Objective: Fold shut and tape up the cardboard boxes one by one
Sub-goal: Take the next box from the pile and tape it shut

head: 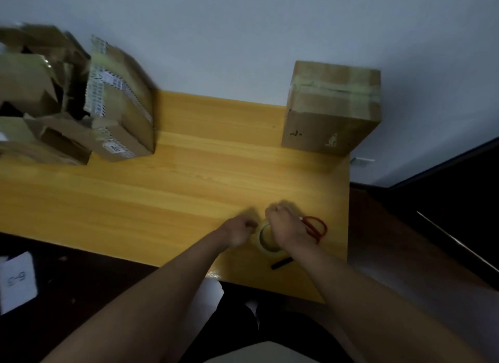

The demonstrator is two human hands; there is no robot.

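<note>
Here, head view | right hand [283, 225] gripped the tape roll [266, 241] near the wooden table [162, 195] front edge | left hand [239, 229] blurred, fingers curled beside the roll, grip unclear | red scissors [316, 229] just right | taped box [332, 108] far right, open boxes [67, 98] far left.

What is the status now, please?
Both hands on the tape roll: right hand grips it, left hand blurred. Taped box far right. Red scissors beside roll.
</note>
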